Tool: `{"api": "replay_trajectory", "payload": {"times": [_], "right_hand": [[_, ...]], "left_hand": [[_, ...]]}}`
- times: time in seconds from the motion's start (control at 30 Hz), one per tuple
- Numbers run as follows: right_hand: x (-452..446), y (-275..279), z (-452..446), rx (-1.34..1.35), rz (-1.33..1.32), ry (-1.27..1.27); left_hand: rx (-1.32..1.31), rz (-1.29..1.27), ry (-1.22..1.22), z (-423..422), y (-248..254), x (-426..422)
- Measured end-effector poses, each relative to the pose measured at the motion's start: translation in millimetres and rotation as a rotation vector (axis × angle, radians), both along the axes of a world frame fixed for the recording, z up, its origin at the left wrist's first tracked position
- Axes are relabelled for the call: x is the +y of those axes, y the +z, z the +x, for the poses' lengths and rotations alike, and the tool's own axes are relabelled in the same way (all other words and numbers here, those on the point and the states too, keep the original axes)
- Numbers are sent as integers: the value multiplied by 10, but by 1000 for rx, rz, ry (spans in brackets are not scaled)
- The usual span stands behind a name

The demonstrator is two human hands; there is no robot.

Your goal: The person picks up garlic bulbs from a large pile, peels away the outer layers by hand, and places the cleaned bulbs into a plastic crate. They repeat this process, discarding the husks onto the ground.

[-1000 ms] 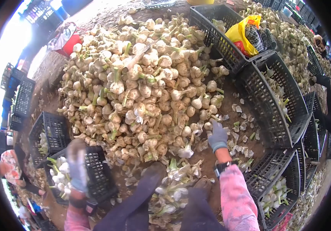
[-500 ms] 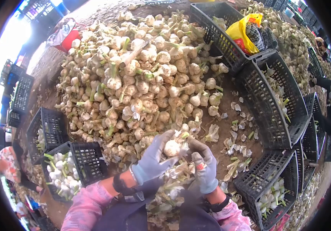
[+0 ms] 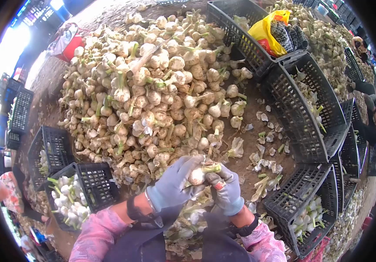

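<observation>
A garlic bulb (image 3: 196, 177) with a short green stem is between my gloved hands, just in front of my lap. My left hand (image 3: 175, 180) is closed around the bulb from the left, fingers over its far side. On the right, my right hand (image 3: 226, 187) is closed with its thumb and fingers at the stem end. Whether a small tool sits in that hand is hidden. Directly beyond lies a large pile of unpeeled garlic (image 3: 153, 96) with dirty skins and stems. Loose peelings (image 3: 192, 218) cover my lap below the hands.
Black crates of whiter garlic stand at left (image 3: 94, 183) and lower right (image 3: 299, 196). More crates (image 3: 301, 105) line the right side, one holding a yellow bag (image 3: 273, 32). Husks (image 3: 264, 163) litter the ground. A red bucket (image 3: 70, 47) stands far left; other people are at the edges.
The bulb has turned, so its stem now points right, and my right hand has come in to the stem. The whole view has shifted slightly.
</observation>
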State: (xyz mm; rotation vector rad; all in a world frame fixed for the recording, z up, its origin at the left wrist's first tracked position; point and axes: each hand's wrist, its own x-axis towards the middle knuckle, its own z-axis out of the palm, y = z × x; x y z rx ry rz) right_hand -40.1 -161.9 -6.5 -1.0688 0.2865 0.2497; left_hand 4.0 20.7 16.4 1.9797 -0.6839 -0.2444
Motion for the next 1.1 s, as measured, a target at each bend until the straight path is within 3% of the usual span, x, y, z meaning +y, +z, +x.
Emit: {"api": "replay_trajectory", "payload": {"times": [0.07,0.17,0.27,0.3,0.4,0.53,0.67,0.7,0.8,0.93,1.0,1.03,1.07,1.1], "right_hand": [[-28,-47,-18,-104,-163,10],[-23,8,7,-242,-435,41],[29,54,-35,-230,-324,33],[71,-22,-88,-81,-132,5],[84,-91,-88,64,49,-115],[138,-9,-105,73,-177,-51],[155,5,-136,108,248,-87],[139,56,-131,100,306,-72],[106,91,-70,58,405,-52],[33,-86,-159,68,444,54],[-81,-3,-75,155,519,-151],[-251,-217,-99,203,586,-252],[-459,-358,-124,120,574,-165],[-662,-617,-104,-117,-271,41]], "left_hand": [[-15,2,-33,12,7,9],[690,-460,13,-117,-32,16],[1409,-991,-72,-13,-28,46],[1327,-881,-6,0,-84,66],[966,-441,296,86,-121,76],[605,-398,199,-123,-205,34],[1064,-581,166,52,-65,127],[1198,-724,138,56,-105,163],[1234,-862,159,34,-119,129],[1120,-736,207,3,-40,130],[1027,-784,185,32,-43,175],[999,-788,166,62,25,213],[974,-790,147,85,97,243],[964,-778,136,87,160,251]]}}
